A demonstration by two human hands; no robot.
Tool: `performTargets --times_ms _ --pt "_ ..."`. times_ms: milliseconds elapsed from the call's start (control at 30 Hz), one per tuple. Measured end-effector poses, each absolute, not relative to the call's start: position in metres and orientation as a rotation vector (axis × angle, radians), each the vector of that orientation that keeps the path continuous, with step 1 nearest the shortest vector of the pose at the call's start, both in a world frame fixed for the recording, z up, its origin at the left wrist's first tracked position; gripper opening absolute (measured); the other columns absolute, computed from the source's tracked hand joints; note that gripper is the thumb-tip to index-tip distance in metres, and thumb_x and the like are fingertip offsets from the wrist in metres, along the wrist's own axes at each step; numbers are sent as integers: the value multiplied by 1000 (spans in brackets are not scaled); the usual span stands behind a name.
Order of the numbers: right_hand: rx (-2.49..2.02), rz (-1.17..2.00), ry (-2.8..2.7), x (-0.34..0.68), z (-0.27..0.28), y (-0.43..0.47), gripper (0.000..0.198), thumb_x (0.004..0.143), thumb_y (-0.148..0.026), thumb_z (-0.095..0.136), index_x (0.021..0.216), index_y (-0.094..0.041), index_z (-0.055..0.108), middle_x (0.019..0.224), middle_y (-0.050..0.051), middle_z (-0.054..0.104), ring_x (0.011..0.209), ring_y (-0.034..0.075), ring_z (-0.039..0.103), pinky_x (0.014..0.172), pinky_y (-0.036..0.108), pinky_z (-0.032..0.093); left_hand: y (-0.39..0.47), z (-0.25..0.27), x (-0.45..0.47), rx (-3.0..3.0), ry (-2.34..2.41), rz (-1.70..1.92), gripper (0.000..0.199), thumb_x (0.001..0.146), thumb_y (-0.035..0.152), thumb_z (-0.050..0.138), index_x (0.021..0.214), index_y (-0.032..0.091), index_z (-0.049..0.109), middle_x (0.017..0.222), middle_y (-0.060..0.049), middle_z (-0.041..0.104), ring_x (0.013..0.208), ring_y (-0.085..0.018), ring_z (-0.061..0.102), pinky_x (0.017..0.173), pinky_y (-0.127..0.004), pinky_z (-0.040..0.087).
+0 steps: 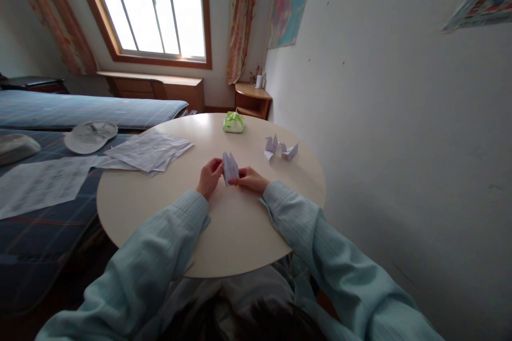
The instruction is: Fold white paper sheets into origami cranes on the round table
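A small piece of folded white paper [230,167] with two upright points at its top is held above the table between my hands. My left hand [210,177] pinches its left edge with closed fingers. At its lower right, my right hand [251,178] grips the paper between thumb and fingers. Two finished-looking folded paper cranes, one paper crane [271,147] and another paper crane [289,151], rest on the table beyond my right hand.
The round cream table [160,213] carries a green tissue pack [233,122] at its far side and a stack of paper sheets [148,150] at the left. A bed [92,109] with a white cap [91,136] stands left. The wall [392,133] runs close on the right.
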State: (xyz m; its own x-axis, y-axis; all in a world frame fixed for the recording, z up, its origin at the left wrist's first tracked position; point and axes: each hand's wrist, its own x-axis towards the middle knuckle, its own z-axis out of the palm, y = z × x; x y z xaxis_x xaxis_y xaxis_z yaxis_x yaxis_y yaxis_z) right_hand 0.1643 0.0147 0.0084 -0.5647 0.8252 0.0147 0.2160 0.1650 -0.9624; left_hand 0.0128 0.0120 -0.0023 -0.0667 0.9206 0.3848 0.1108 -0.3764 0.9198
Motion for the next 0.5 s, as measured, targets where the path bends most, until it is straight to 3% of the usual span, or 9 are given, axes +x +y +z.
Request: performTargets --times_ms 500 --pt "-999 1399 -1878 163 5 17 38 54 -42 66 69 -8 59 53 -5 47 50 6 38 49 21 26 11 -1 13 1517 1117 1521 29 70 43 48 63 15 52 52 3 47 49 -8 44 44 -20 35"
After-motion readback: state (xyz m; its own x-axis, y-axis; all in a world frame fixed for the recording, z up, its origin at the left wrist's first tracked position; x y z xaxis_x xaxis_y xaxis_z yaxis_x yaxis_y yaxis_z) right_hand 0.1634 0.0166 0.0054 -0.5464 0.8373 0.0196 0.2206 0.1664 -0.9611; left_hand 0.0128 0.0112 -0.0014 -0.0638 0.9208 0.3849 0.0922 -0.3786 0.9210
